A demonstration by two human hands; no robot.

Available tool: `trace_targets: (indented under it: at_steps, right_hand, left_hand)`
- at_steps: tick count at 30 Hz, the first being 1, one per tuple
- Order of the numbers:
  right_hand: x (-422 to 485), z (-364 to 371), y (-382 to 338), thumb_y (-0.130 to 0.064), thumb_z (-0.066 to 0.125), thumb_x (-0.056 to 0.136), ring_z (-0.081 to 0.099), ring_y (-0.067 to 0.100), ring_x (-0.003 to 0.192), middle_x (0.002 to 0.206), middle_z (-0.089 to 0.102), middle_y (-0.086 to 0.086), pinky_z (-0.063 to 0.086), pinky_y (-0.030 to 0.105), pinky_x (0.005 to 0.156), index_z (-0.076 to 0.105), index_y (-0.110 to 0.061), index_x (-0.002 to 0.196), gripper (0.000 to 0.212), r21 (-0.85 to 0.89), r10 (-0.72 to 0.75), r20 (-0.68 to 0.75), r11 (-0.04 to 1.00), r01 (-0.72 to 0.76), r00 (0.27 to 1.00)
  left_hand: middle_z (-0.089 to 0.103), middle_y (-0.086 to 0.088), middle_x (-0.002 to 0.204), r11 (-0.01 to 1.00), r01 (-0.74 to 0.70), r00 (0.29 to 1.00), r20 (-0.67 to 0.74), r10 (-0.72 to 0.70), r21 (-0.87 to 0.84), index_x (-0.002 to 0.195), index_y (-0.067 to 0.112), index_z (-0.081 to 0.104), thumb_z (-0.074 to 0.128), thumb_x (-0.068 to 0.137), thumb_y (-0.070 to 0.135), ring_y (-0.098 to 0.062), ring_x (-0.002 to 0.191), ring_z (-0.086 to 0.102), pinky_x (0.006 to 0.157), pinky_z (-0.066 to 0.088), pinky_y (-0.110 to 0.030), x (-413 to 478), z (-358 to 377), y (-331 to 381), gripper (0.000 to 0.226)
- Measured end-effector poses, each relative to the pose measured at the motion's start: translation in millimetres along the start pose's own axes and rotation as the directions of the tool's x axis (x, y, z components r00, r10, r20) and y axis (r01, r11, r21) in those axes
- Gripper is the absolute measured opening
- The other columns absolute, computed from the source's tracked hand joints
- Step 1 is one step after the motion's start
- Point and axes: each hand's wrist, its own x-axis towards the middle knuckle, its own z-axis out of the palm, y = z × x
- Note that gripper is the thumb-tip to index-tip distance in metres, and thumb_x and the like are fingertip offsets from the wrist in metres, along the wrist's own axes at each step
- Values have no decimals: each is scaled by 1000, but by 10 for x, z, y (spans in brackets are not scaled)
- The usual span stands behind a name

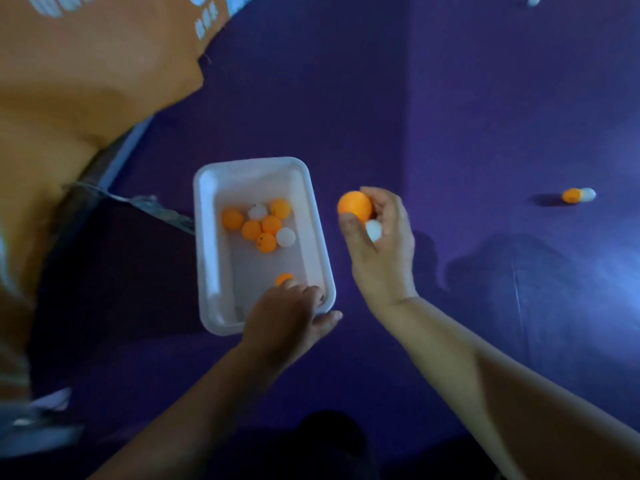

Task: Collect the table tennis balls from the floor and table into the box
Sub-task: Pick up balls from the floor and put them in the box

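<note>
A white box (313, 216) sits on the dark blue table (346, 98) and holds several orange and white balls (263, 225). My left hand (287, 317) grips the box's near right corner, with one orange ball (284, 278) just beyond its fingers inside the box. Just right of the box, my right hand (384, 247) holds an orange ball (354, 203) at its fingertips and a white ball (374, 230) in its palm.
An orange ball (570, 195) and a white ball (588, 194) lie touching on the table at the far right. Another white ball (533, 0) lies at the top right edge. Orange floor (86, 81) shows beyond the table's left edge.
</note>
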Motion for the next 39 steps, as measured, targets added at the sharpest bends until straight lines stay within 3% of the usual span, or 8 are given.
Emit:
trace_targets:
  at_steps: [5,10,14,17,25,30,34,39]
  right_hand:
    - [122,359,-93,-32,58,91,52,8,104,120,48,-4,46,18,82,49,-23,124,36,-15,20,245,1000,-17,969]
    - [83,341,267,-26,59,89,47,18,118,126,46,-1,46,34,91,48,-22,129,42,-291,157,160,951,-105,975]
    - [-28,310,398,-39,54,91,55,18,102,124,51,-1,45,32,80,36,-20,138,54,-411,421,255,862,-296,870]
    - [-51,265,392,-34,54,92,55,12,74,90,58,-4,45,25,60,46,-18,128,40,-366,450,338,872,-325,827]
    - [196,-516,283,-24,58,90,57,17,63,74,60,2,47,27,56,55,-18,96,9,-385,413,352,882,-273,840]
    - [360,-1085,269,-30,48,94,54,18,61,74,59,4,45,32,65,57,-10,86,23,-373,424,237,871,-321,874]
    - [453,-1625,367,-34,38,96,56,28,78,82,57,3,47,38,73,54,-17,91,25,-743,281,376,661,106,883]
    - [526,-2502,575,-46,34,97,57,27,87,94,62,2,39,32,72,51,-17,88,35,-815,287,543,406,413,789]
  left_hand:
    - [67,6,75,973,157,982,-74,-171,-168,77,22,68,46,86,42,-14,75,60,58,43,-26,-80,-176,-129,32]
    - [65,-8,101,931,341,857,-364,-365,-133,99,13,67,62,77,25,-28,97,56,84,38,-35,-163,-353,-587,26]
    - [49,-24,134,711,668,705,-121,-699,-219,132,0,44,67,77,12,-41,123,46,97,38,-44,-56,-440,-755,60]
    - [56,-24,125,543,791,587,100,-803,-280,121,-2,47,49,93,15,-41,113,54,74,37,-38,80,-482,-774,33]
    - [62,-24,111,693,615,766,78,-638,-376,96,3,51,46,91,18,-43,101,57,70,32,-35,603,-606,-361,17]
    - [64,-22,105,764,503,845,46,-532,-404,86,10,43,47,93,22,-41,96,58,69,35,-36,820,-633,18,15]
    - [64,-21,101,824,413,896,11,-444,-388,90,7,47,49,93,25,-41,97,59,73,41,-40,962,-580,408,19]
    - [55,-6,84,876,350,931,23,-363,-333,86,12,44,47,94,28,-33,84,58,65,38,-35,1204,-412,908,18]
